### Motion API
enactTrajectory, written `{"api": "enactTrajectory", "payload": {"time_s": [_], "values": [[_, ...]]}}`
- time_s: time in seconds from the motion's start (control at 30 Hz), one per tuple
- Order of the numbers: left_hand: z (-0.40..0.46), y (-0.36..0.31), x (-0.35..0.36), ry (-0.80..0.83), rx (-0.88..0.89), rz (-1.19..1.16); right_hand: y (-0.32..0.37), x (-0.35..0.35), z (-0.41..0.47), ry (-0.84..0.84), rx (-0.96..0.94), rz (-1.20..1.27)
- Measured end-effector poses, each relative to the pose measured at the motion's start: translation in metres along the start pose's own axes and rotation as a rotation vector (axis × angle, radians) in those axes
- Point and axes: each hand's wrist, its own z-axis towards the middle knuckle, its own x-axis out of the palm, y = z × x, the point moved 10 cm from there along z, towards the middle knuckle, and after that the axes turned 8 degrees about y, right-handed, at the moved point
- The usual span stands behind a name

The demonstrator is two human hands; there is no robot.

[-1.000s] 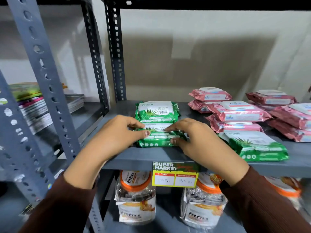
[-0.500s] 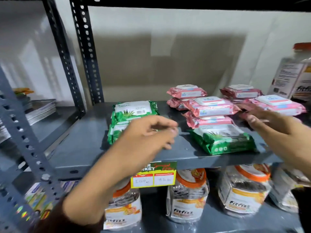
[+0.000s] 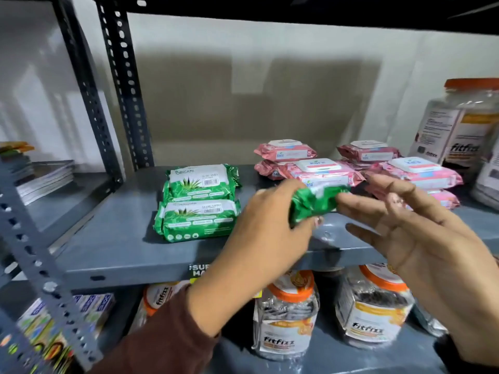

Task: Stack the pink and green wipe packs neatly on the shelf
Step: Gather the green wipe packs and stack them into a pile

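Observation:
Two green wipe packs (image 3: 198,202) lie one behind the other on the left of the grey shelf (image 3: 129,247). A third green pack (image 3: 316,202) is lifted above the shelf, and my left hand (image 3: 270,225) grips its left end. My right hand (image 3: 410,228) is spread open, its fingertips touching the pack's right end. Several pink wipe packs (image 3: 324,171) sit in low stacks behind and to the right, with more pink packs (image 3: 415,172) partly hidden by my right hand.
Perforated metal uprights (image 3: 121,85) stand at the left. A large orange-lidded jar (image 3: 464,125) stands at the shelf's right end. Jars (image 3: 286,317) fill the lower shelf. Books (image 3: 40,176) lie on the neighbouring shelf at left.
My hands left the two green packs at the left. The third green pack, which lay on the shelf, is now lifted between my hands. The view shifted right.

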Motion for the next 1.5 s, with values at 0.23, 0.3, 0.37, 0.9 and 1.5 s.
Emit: {"api": "enactTrajectory", "payload": {"time_s": [0.23,0.3,0.37,0.9,1.5], "values": [[-0.003,0.036,-0.059,-0.028,0.081,-0.966,-0.017,0.061,0.027,0.186,-0.140,-0.234],[-0.009,0.051,-0.090,-0.106,0.068,-0.860,-0.013,0.082,0.039,0.192,-0.237,-0.244],[-0.020,0.070,-0.128,-0.262,0.014,-0.555,-0.004,0.096,0.050,0.137,-0.374,-0.455],[-0.042,0.120,-0.139,-0.214,-0.296,0.053,-0.058,0.132,0.081,0.337,-0.181,-0.770],[-0.049,0.127,-0.126,0.094,-0.477,0.080,-0.053,0.146,0.076,0.342,0.044,-0.383]]}}
